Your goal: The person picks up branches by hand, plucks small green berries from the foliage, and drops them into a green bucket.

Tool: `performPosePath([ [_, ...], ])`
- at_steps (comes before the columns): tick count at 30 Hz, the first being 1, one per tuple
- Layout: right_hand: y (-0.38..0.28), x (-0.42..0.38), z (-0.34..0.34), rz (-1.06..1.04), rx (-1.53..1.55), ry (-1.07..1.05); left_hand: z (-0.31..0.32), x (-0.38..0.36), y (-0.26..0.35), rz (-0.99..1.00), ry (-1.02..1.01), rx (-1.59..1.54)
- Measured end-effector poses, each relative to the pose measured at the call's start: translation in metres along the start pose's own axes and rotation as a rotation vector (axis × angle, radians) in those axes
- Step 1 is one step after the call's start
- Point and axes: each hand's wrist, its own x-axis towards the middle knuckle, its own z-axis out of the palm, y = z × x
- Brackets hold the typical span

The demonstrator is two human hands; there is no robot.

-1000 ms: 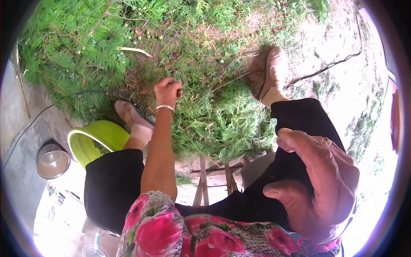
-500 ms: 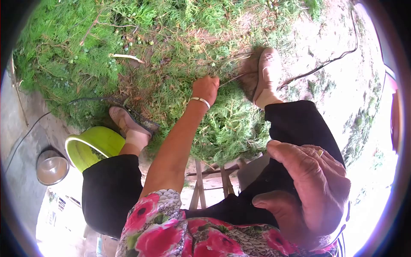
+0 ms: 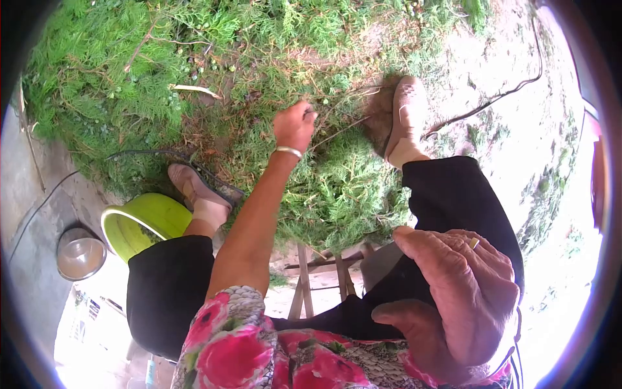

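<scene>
My left hand (image 3: 295,126), with a pale bangle on its wrist, is closed above the cut green conifer sprigs (image 3: 350,172) between my feet. Its fingers are pressed together, and whatever they hold is too small to make out. A thin bare twig (image 3: 340,131) lies just to the right of it. Close to the camera, my right hand (image 3: 463,292) is raised over my right thigh, a ring on one finger. Thumb and forefinger stand apart there, with nothing visible between them; the other fingers curl partly out of sight.
Heaped conifer branches (image 3: 110,84) cover the ground at upper left. A lime-green tub (image 3: 152,217) and a metal bowl (image 3: 81,254) stand at left. Dark cables (image 3: 42,204) cross the ground on both sides. Wooden legs (image 3: 304,279) show below my left hand.
My left hand has moved left and slightly up, off the spot by the twig, and turned a little. My right hand has shifted slightly left and down.
</scene>
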Motion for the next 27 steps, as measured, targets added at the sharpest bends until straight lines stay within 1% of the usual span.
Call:
performPosePath([
  [1, 0.001, -0.001, 0.003, -0.001, 0.038, 0.06, 0.008, 0.008, -0.001, 0.082, -0.017, 0.033],
  [2, -0.001, 0.001, 0.002, -0.004, 0.034, 0.059, 0.017, 0.016, -0.001, 0.083, -0.013, 0.029],
  [4, -0.009, 0.009, -0.004, 0.083, -0.037, 0.004, 0.031, 0.027, 0.002, 0.209, -0.046, 0.202],
  [5, -0.014, 0.015, -0.007, 0.125, -0.073, -0.025, 0.037, 0.029, 0.002, 0.152, -0.131, 0.327],
  [6, -0.019, 0.02, -0.011, 0.167, -0.107, -0.055, 0.039, 0.032, -0.001, 0.149, -0.128, 0.322],
  [8, -0.028, 0.029, -0.017, 0.253, -0.172, -0.116, 0.042, 0.038, -0.008, 0.249, -0.1, 0.348],
  [9, -0.032, 0.032, -0.018, 0.297, -0.203, -0.147, 0.039, 0.04, -0.013, 0.168, -0.113, 0.166],
  [10, -0.034, 0.034, -0.018, 0.341, -0.234, -0.177, 0.035, 0.042, -0.026, 0.22, -0.064, -0.061],
  [11, -0.034, 0.033, -0.017, 0.396, -0.204, -0.133, 0.01, 0.038, -0.01, -0.075, -0.156, -0.373],
  [12, -0.035, 0.033, -0.016, 0.396, -0.202, -0.137, -0.017, 0.029, 0.007, -0.375, -0.245, -0.681],
  [13, -0.035, 0.033, -0.015, 0.405, -0.183, -0.128, -0.024, 0.022, -0.007, -0.393, -0.24, -0.795],
  [14, -0.035, 0.033, -0.015, 0.413, -0.164, -0.117, -0.035, 0.015, -0.012, -0.394, -0.238, -0.796],
  [16, -0.035, 0.032, -0.014, 0.407, -0.156, -0.137, -0.051, -0.003, -0.018, -0.518, -0.209, -1.048],
  [17, -0.036, 0.032, -0.013, 0.401, -0.147, -0.155, -0.053, -0.011, -0.019, -0.52, -0.207, -1.053],
  [19, -0.037, 0.033, -0.01, 0.406, -0.138, -0.157, -0.055, -0.022, -0.02, -0.668, -0.171, -1.206],
  [20, -0.038, 0.033, -0.009, 0.411, -0.127, -0.156, -0.053, -0.022, -0.018, -0.669, -0.171, -1.209],
  [22, -0.04, 0.033, -0.005, 0.434, -0.121, -0.142, -0.039, -0.023, -0.005, -0.589, -0.269, -1.147],
  [23, -0.041, 0.034, -0.004, 0.454, -0.116, -0.127, -0.031, -0.022, 0.0, -0.603, -0.335, -0.985],
  [24, -0.041, 0.036, -0.004, 0.456, -0.122, -0.129, -0.019, -0.02, 0.002, -0.603, -0.338, -0.99],
  [26, -0.04, 0.041, -0.006, 0.492, -0.14, -0.21, 0.015, -0.018, -0.011, 0.089, -0.232, -0.129],
  [27, -0.038, 0.041, -0.005, 0.497, -0.141, -0.211, 0.022, -0.019, -0.012, 0.18, -0.21, 0.147],
])
